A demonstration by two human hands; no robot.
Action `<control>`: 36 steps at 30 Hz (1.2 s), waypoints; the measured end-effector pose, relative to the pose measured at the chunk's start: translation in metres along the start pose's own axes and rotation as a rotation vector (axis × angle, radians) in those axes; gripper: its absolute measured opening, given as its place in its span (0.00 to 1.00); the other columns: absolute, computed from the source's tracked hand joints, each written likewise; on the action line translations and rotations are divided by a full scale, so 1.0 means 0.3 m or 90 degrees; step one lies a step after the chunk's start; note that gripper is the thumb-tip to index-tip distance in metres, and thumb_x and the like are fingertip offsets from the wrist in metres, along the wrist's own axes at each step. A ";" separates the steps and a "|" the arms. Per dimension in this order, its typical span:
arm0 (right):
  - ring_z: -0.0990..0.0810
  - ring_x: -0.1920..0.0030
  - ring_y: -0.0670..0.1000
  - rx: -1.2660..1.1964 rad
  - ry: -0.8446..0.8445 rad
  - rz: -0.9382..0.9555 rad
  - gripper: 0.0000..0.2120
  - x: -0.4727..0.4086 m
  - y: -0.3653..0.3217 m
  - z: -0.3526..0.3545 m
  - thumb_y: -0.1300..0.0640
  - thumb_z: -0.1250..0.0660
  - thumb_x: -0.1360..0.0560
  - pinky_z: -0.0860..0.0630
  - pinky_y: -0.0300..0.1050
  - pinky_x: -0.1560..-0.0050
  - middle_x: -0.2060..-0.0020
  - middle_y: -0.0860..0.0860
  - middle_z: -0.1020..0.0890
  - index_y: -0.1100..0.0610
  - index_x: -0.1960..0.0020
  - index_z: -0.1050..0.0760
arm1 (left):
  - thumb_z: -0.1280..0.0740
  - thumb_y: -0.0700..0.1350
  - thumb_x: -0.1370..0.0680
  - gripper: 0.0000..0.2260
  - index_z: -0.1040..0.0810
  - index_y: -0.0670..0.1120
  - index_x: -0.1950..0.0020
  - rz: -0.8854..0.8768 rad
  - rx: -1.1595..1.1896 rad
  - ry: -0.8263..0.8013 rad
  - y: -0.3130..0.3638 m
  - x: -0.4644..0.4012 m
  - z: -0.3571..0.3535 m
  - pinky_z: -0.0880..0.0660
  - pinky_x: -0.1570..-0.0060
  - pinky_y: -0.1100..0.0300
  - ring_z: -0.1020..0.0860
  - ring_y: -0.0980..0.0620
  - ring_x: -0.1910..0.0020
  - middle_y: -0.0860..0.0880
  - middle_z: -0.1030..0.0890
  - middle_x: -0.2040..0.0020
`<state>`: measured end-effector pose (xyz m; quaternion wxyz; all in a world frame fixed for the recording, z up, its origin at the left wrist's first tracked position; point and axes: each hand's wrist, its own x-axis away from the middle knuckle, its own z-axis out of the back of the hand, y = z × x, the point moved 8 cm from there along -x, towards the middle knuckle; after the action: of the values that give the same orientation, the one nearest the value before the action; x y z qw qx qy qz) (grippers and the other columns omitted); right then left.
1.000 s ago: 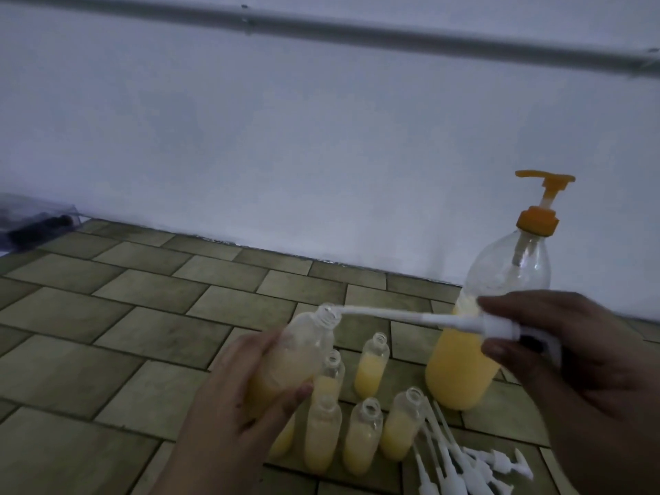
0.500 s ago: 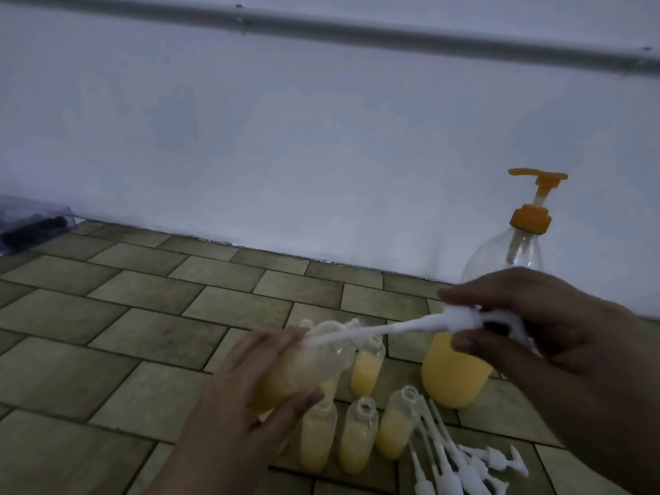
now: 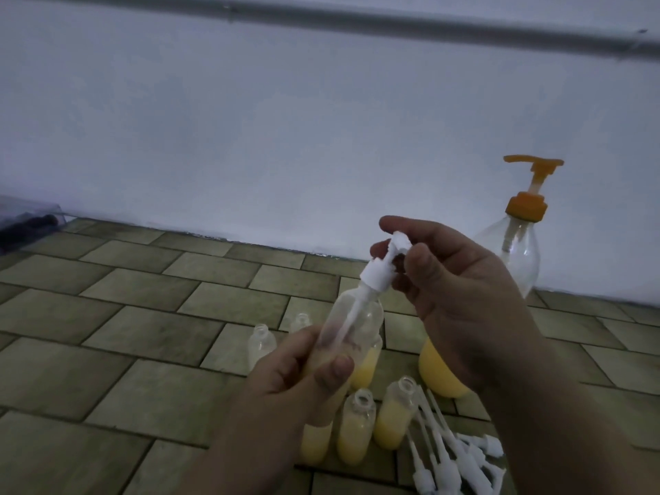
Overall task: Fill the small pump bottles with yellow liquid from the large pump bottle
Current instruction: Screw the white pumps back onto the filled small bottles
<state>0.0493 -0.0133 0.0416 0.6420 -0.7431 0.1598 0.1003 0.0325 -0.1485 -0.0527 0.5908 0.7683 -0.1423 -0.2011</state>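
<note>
pump top [image 3: 378, 267] now in sm bottle [image 3: 351, 323]

The right hand [image 3: 460, 298] covered the middle of the large pump bottle [image 3: 518, 259], so its liquid level could not be read, and the fingers hid much of the white pump head [image 3: 387, 259] they pinched. The left hand [image 3: 296, 384] concealed the lower part of the small bottle [image 3: 353, 316] it held, along with part of the standing bottles [image 3: 357, 430] behind it. The loose white pumps [image 3: 453, 455] ran off the bottom edge, and the dark object [image 3: 25, 226] at far left was cut off and too dim to identify.
</note>
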 end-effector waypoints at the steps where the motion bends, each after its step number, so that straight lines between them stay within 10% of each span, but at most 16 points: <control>1: 0.17 0.52 0.46 0.002 -0.001 -0.003 0.20 -0.001 -0.001 0.004 0.44 0.27 0.41 0.22 0.36 0.54 0.56 0.50 0.15 0.49 0.51 0.16 | 0.28 0.56 0.42 0.19 0.16 0.55 0.52 0.011 0.018 -0.007 -0.004 0.002 -0.008 0.25 0.64 0.63 0.20 0.54 0.64 0.52 0.18 0.63; 5: 0.16 0.52 0.48 0.004 0.000 -0.053 0.16 -0.009 0.019 0.008 0.56 0.29 0.40 0.22 0.37 0.56 0.56 0.53 0.14 0.52 0.53 0.16 | 0.22 0.57 0.46 0.27 0.16 0.49 0.49 0.050 0.074 -0.025 -0.020 0.002 -0.024 0.25 0.64 0.60 0.21 0.49 0.65 0.45 0.17 0.57; 11: 0.18 0.57 0.42 0.113 0.026 -0.109 0.18 -0.012 0.047 0.015 0.42 0.31 0.41 0.23 0.41 0.52 0.57 0.46 0.15 0.51 0.57 0.15 | 0.21 0.61 0.47 0.29 0.16 0.50 0.50 0.042 0.088 -0.016 -0.007 -0.006 -0.025 0.25 0.66 0.60 0.21 0.49 0.65 0.47 0.17 0.58; 17: 0.19 0.61 0.47 -0.047 0.018 -0.114 0.16 -0.013 0.076 0.004 0.47 0.23 0.42 0.22 0.38 0.59 0.62 0.50 0.17 0.56 0.60 0.18 | 0.20 0.61 0.48 0.32 0.16 0.47 0.49 0.036 0.108 -0.026 0.006 -0.007 -0.040 0.25 0.66 0.58 0.21 0.48 0.65 0.45 0.18 0.59; 20: 0.18 0.48 0.51 -0.091 -0.020 -0.134 0.13 -0.007 0.074 -0.004 0.49 0.30 0.33 0.22 0.48 0.47 0.51 0.53 0.15 0.56 0.53 0.17 | 0.20 0.59 0.48 0.30 0.16 0.46 0.51 0.040 0.133 -0.032 0.011 -0.007 -0.049 0.26 0.67 0.58 0.22 0.47 0.66 0.44 0.17 0.58; 25: 0.18 0.58 0.50 -0.083 0.010 -0.106 0.20 -0.018 0.062 0.006 0.50 0.20 0.45 0.20 0.41 0.55 0.60 0.54 0.17 0.56 0.56 0.17 | 0.20 0.60 0.48 0.30 0.16 0.45 0.52 0.035 0.140 -0.032 0.019 -0.007 -0.052 0.26 0.67 0.60 0.22 0.48 0.67 0.44 0.18 0.60; 36: 0.17 0.53 0.50 -0.078 -0.040 -0.126 0.16 -0.020 0.048 -0.010 0.57 0.31 0.36 0.21 0.42 0.52 0.53 0.53 0.15 0.60 0.50 0.18 | 0.18 0.56 0.50 0.30 0.16 0.42 0.53 0.066 0.210 -0.044 0.008 -0.011 -0.068 0.25 0.69 0.56 0.22 0.45 0.67 0.39 0.17 0.56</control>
<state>0.0384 -0.0174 0.0308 0.6069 -0.7895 0.0587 0.0694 0.0395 -0.1303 -0.0455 0.4610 0.8390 -0.2330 -0.1710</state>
